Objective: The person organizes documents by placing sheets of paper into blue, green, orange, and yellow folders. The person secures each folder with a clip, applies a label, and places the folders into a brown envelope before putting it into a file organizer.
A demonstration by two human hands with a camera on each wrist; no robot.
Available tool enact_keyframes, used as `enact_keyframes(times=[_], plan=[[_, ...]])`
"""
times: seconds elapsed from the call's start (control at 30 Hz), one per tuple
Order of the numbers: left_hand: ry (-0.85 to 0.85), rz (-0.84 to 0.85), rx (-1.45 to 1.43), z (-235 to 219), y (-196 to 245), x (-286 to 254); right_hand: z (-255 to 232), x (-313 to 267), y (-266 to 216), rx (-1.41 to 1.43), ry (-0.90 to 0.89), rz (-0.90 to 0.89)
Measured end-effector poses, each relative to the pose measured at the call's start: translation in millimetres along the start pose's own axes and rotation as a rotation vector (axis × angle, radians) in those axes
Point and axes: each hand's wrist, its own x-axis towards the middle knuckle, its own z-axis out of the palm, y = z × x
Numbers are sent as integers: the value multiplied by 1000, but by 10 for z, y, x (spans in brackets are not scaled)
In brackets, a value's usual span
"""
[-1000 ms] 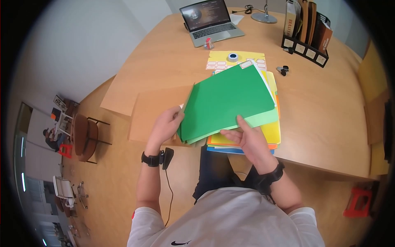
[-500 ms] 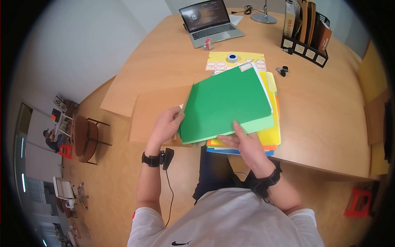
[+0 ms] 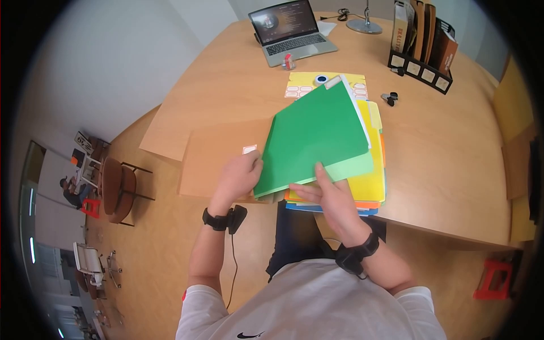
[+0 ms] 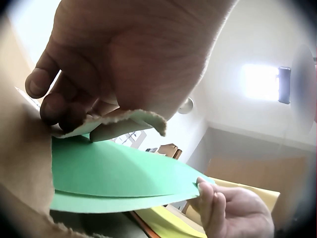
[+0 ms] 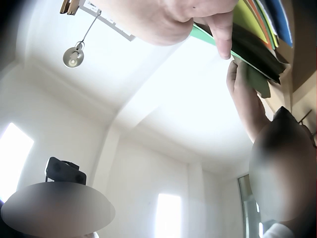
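A green folder with white paper along its right side is held tilted above a stack of coloured folders. My right hand pinches its near edge, thumb on top and fingers beneath. At the folder's left end, my left hand grips the edge of a brown envelope. The left wrist view has the left hand curled round a rough-edged paper flap, with the green folder between it and the lower brown paper. How far in the folder reaches is hidden.
Behind the stack lie a yellow label sheet and a tape roll. Farther back are a laptop, a lamp base and a black file rack. A black clip lies right of the stack.
The folder has tilted more steeply, its right side shifting left. My right hand has moved left with it. My left hand has shifted slightly right and down, uncovering a label on the envelope.
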Motion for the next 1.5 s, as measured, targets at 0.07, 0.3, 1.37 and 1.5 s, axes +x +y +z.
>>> enact_keyframes(times=[0.07, 0.3, 1.37, 1.5], plan=[[6, 0, -7, -3, -2, 3, 8, 16, -1, -29, -13, 6], [5, 3, -42, -25, -12, 12, 49, -67, 192, -32, -56, 127], [37, 148, -220, -56, 2, -249, -40, 210, 317, -344, -211, 93], [-93, 271, -112, -227, 133, -546, -59, 212, 242, -323, -231, 151]])
